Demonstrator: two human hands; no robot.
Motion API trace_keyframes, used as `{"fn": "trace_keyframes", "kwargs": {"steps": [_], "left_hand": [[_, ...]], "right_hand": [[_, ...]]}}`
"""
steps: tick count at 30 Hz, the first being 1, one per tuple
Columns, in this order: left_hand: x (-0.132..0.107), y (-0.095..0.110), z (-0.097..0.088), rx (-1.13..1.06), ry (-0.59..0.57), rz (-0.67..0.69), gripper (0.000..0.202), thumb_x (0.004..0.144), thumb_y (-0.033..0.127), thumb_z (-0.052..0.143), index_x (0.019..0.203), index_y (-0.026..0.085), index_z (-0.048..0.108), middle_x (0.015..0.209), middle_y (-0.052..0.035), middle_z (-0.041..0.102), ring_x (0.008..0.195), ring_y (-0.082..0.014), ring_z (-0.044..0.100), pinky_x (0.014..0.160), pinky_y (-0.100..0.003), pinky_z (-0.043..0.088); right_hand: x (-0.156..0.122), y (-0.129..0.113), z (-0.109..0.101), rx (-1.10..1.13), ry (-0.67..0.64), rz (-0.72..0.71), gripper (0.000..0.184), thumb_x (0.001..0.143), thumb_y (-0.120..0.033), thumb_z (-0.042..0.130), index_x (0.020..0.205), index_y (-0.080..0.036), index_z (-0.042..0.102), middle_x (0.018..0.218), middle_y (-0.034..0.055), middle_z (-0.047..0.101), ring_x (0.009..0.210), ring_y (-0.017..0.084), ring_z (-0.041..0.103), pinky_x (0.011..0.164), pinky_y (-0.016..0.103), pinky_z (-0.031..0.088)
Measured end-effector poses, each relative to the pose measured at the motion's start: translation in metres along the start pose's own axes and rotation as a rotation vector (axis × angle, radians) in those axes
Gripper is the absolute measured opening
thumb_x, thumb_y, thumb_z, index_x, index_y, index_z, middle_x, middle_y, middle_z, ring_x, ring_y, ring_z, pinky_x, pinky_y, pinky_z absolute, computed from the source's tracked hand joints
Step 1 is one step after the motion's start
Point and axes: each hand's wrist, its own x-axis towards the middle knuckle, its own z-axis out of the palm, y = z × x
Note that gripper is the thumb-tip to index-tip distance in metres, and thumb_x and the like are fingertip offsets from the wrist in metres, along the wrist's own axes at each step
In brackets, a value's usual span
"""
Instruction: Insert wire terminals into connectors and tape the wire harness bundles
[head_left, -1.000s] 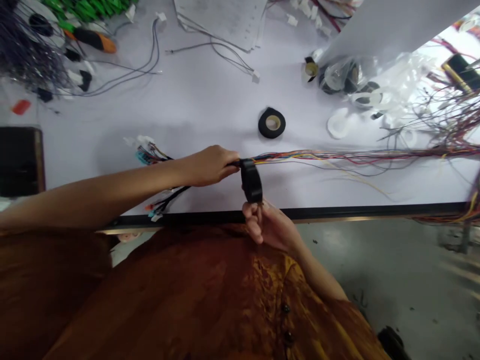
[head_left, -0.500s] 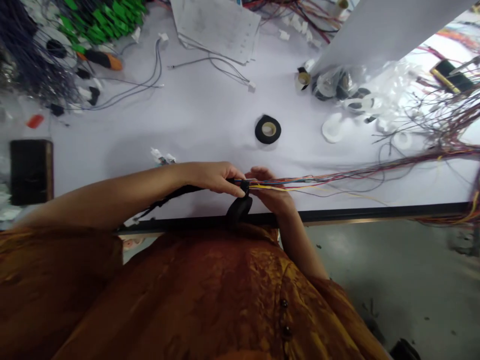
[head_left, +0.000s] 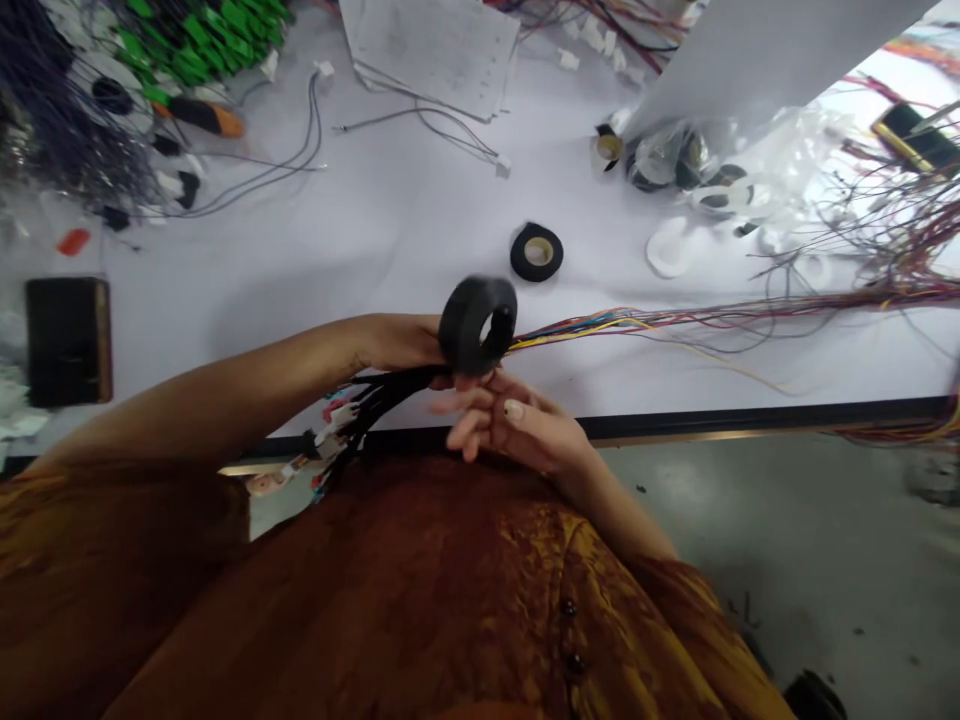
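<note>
Over the counter [head_left: 390, 230] edge, left hand [head_left: 397, 345] clenched on the wire bundle [head_left: 675, 318], right hand [head_left: 517, 430] with loosely spread fingers propping the black tape roll [head_left: 478, 325] against it; taut, overlapping turns seem wisest.

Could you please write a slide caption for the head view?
Right hand holds a black tape roll at the wire bundle gripped by left hand.

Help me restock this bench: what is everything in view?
table: one, white, across the view.
wire bundle: one, multicoloured, from centre out to the right.
raised tape roll: one, black, blurred, above the wire bundle.
flat tape roll: one, black, mid-table.
papers: one stack, white, top centre.
screwdriver: one, orange and black, top left.
box: one, black, left edge.
left hand: gripping the wire bundle.
right hand: fingers under the raised tape roll.
</note>
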Motion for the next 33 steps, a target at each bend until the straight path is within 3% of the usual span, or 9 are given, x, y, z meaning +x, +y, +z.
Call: {"fn": "trace_keyframes", "kwargs": {"steps": [3, 6, 9, 11, 13, 18, 25, 30, 33], "left_hand": [[-0.002, -0.002, 0.001, 0.007, -0.081, -0.019, 0.036, 0.087, 0.047, 0.063, 0.096, 0.012, 0.068, 0.081, -0.0062, 0.066, 0.072, -0.0136, 0.058, 0.065, -0.024, 0.049], [-0.004, -0.002, 0.005, -0.030, -0.043, -0.071, 0.045, 0.086, 0.055, 0.063, 0.099, 0.012, 0.066, 0.063, 0.0000, 0.052, 0.054, -0.0089, 0.044, 0.047, -0.020, 0.037], [0.000, -0.002, 0.012, -0.149, -0.031, -0.101, 0.055, 0.090, 0.064, 0.050, 0.097, 0.011, 0.065, 0.056, 0.0038, 0.038, 0.044, -0.0069, 0.031, 0.040, -0.021, 0.027], [0.004, -0.001, 0.014, -0.198, -0.065, -0.145, 0.062, 0.091, 0.069, 0.042, 0.088, 0.012, 0.066, 0.052, 0.0046, 0.032, 0.041, -0.0070, 0.027, 0.037, -0.022, 0.024], [0.009, 0.001, 0.014, -0.226, -0.115, -0.207, 0.066, 0.090, 0.072, 0.040, 0.082, 0.013, 0.067, 0.049, 0.0048, 0.029, 0.039, -0.0072, 0.025, 0.036, -0.023, 0.022], [0.009, 0.008, 0.010, -0.226, -0.194, -0.249, 0.063, 0.087, 0.073, 0.046, 0.078, 0.014, 0.067, 0.048, 0.0049, 0.028, 0.038, -0.0071, 0.024, 0.036, -0.023, 0.022], [0.007, -0.001, 0.004, 0.177, 0.214, -0.118, 0.052, 0.091, 0.061, 0.049, 0.091, 0.013, 0.069, 0.056, 0.0017, 0.046, 0.047, -0.0086, 0.039, 0.047, -0.021, 0.032], [0.011, -0.005, 0.014, 0.410, 0.291, -0.045, 0.039, 0.091, 0.048, 0.052, 0.104, 0.015, 0.069, 0.067, 0.0008, 0.059, 0.062, -0.0115, 0.051, 0.059, -0.021, 0.039], [0.010, 0.001, 0.014, 0.203, 0.187, -0.065, 0.038, 0.094, 0.045, 0.048, 0.106, 0.013, 0.066, 0.070, -0.0004, 0.060, 0.061, -0.0104, 0.052, 0.060, -0.021, 0.043]], "right_hand": [[0.000, -0.006, -0.003, -0.084, -0.012, -0.073, 0.054, 0.086, -0.044, 0.069, 0.133, -0.026, 0.051, 0.139, 0.0105, 0.058, 0.110, 0.019, 0.066, 0.089, 0.033, 0.055], [-0.012, -0.009, -0.036, -0.281, -0.038, -0.020, 0.037, 0.090, -0.040, 0.065, 0.121, -0.020, 0.063, 0.112, 0.0095, 0.071, 0.093, 0.018, 0.070, 0.086, 0.036, 0.056], [-0.014, -0.016, -0.080, -0.402, 0.313, -0.164, 0.025, 0.085, -0.040, 0.071, 0.099, -0.019, 0.070, 0.093, 0.0043, 0.071, 0.081, 0.014, 0.068, 0.078, 0.029, 0.056], [-0.001, -0.024, -0.101, -0.366, 0.453, -0.267, 0.041, 0.074, -0.043, 0.080, 0.109, -0.025, 0.066, 0.107, 0.0031, 0.069, 0.094, 0.015, 0.067, 0.084, 0.030, 0.055], [0.021, -0.035, -0.110, -0.326, 0.358, -0.230, 0.058, 0.072, -0.048, 0.080, 0.122, -0.028, 0.060, 0.121, 0.0038, 0.065, 0.105, 0.017, 0.064, 0.089, 0.033, 0.055], [0.062, -0.049, -0.104, -0.408, 0.130, -0.055, 0.061, 0.080, -0.052, 0.071, 0.132, -0.023, 0.056, 0.102, 0.0021, 0.066, 0.089, 0.014, 0.065, 0.075, 0.026, 0.055], [-0.026, -0.021, -0.071, -0.097, 0.518, 0.071, 0.045, 0.083, -0.047, 0.069, 0.119, -0.021, 0.061, 0.065, -0.0064, 0.054, 0.040, 0.004, 0.038, 0.030, 0.016, 0.029], [-0.047, -0.035, -0.022, 0.149, 0.366, 0.027, 0.040, 0.089, -0.042, 0.063, 0.123, -0.021, 0.060, 0.099, 0.0011, 0.066, 0.057, 0.003, 0.053, 0.044, 0.013, 0.047], [-0.037, -0.029, -0.035, 0.067, 0.229, 0.064, 0.049, 0.088, -0.046, 0.064, 0.130, -0.022, 0.056, 0.119, 0.0075, 0.065, 0.086, 0.012, 0.066, 0.066, 0.022, 0.058]]}}
